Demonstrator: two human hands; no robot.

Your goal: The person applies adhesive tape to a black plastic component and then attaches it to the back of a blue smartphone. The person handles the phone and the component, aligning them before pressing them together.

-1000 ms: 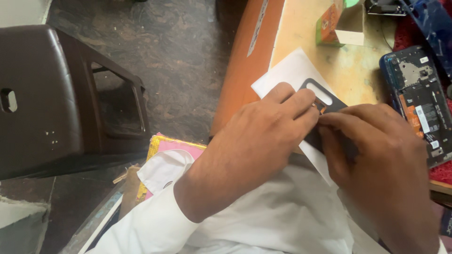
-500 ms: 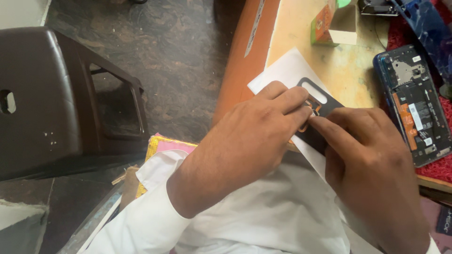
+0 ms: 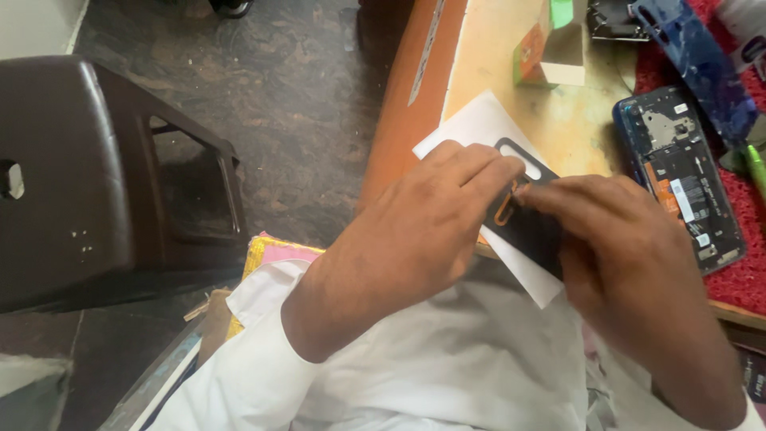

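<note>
In the head view we see a black cover (image 3: 533, 231) lying on a white sheet (image 3: 479, 128) at the near edge of the worktop (image 3: 574, 128). Its long axis runs diagonally, the end with the oblong cutout pointing up and left, away from us.

Our left hand (image 3: 415, 231) reaches in from the lower left, knuckles up, fingers (image 3: 487, 172) together and pressed down on the cover's left edge. Our right hand (image 3: 630, 263) comes in from the lower right, fingers (image 3: 558, 191) bunched and pinching something small and orange at the cover; we cannot make out what it is.

Both hands hide most of the cover. An opened phone (image 3: 682, 179) lies well apart on the right.
</note>
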